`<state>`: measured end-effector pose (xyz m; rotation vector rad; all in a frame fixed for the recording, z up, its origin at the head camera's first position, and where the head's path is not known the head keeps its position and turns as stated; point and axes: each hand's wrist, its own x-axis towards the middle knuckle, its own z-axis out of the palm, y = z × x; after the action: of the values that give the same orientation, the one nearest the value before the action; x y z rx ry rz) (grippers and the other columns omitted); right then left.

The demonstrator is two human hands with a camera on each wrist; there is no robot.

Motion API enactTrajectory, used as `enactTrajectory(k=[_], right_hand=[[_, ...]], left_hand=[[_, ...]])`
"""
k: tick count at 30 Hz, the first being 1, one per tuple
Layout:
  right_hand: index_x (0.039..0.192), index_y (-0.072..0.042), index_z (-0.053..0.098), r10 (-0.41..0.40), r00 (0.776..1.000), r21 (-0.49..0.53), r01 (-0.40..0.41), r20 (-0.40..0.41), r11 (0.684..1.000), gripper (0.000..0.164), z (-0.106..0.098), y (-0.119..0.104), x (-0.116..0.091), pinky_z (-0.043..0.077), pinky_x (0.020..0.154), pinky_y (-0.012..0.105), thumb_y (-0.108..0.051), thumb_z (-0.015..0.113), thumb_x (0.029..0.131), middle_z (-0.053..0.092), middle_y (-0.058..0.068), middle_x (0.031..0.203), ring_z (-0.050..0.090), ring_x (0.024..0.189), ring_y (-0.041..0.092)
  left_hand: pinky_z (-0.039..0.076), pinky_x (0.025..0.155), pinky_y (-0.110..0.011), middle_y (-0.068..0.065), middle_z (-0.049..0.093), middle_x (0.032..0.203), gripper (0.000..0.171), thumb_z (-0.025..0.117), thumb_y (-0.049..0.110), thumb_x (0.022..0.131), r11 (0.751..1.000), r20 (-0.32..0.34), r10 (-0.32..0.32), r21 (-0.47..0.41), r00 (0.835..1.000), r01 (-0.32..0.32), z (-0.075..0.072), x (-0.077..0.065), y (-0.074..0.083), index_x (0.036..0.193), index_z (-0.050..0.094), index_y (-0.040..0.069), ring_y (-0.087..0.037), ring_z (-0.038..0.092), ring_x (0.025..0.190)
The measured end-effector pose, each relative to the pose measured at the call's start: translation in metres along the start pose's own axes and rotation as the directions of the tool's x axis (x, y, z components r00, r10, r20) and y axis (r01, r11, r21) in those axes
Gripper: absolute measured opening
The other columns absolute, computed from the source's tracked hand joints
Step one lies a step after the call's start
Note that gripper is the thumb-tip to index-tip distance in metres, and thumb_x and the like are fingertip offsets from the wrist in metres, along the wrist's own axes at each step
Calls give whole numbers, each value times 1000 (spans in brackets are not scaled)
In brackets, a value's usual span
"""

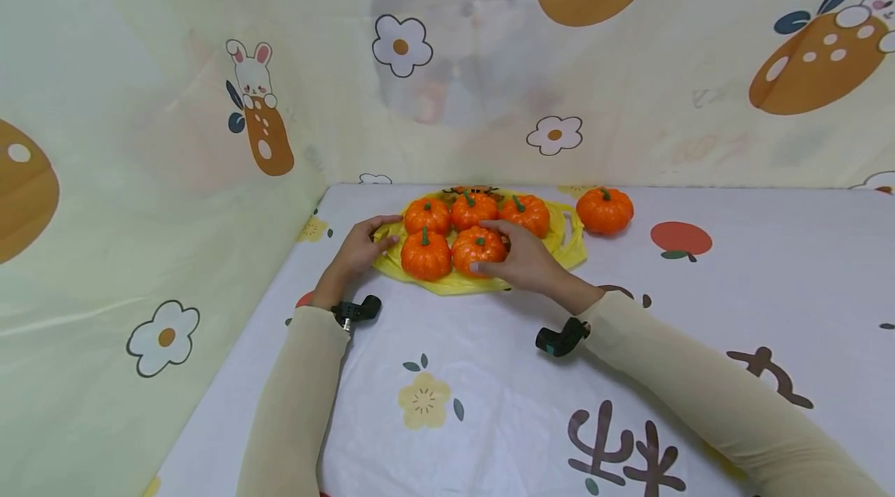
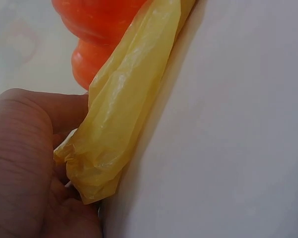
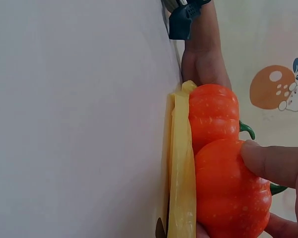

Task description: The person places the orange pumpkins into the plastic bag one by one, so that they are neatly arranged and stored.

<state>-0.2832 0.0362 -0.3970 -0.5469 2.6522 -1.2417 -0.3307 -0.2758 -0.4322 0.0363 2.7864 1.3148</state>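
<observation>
Several small orange pumpkins with green stems sit on a flattened yellow plastic bag (image 1: 447, 284) near the back of the table. My right hand (image 1: 526, 258) grips the front right pumpkin (image 1: 470, 250), its thumb against the near side; in the right wrist view that pumpkin (image 3: 231, 198) stands on the bag with the thumb on its skin. Beside it is the front left pumpkin (image 1: 425, 258). At the bag's left end, my left hand (image 1: 358, 248) holds the bag's edge; the left wrist view shows the crumpled yellow end (image 2: 97, 173) between the fingers, some of which it hides.
One more pumpkin (image 1: 604, 211) stands on the tablecloth right of the bag, near the back wall. The bag's handle loop (image 1: 575, 237) spreads toward it. Printed cloth walls (image 1: 461, 109) rise behind and at left. A patterned white cloth (image 1: 503, 388) covers the table.
</observation>
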Motion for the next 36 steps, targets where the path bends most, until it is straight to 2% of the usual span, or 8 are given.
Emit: enactTrajectory(k=[10, 26, 36], right_hand=[[149, -14, 40, 46, 999, -18, -45, 13, 999, 77, 3, 0, 5, 37, 114, 54, -34, 77, 84, 42, 14, 153, 43, 138, 36], [147, -11, 40, 6, 1000, -34, -6, -7, 999, 75, 7, 4, 10, 42, 110, 52, -31, 77, 85, 47, 15, 146, 49, 130, 34], [148, -11, 39, 7, 1000, -57, -7, -8, 998, 77, 8, 3, 12, 40, 112, 53, -33, 77, 85, 45, 15, 148, 47, 133, 35]], left_hand=[[23, 123, -47, -3, 48, 151, 41, 62, 23, 96, 1000, 0, 8, -3, 1000, -8, 1, 0, -1, 137, 58, 24, -26, 35, 146], [24, 123, -47, -4, 48, 151, 41, 63, 24, 96, 1000, -3, 14, 2, 1000, -14, 0, 0, -1, 137, 58, 24, -26, 35, 145], [25, 123, -46, -6, 50, 149, 41, 63, 21, 95, 999, -2, 36, -17, 999, -36, 0, 2, -5, 136, 59, 21, -26, 38, 144]])
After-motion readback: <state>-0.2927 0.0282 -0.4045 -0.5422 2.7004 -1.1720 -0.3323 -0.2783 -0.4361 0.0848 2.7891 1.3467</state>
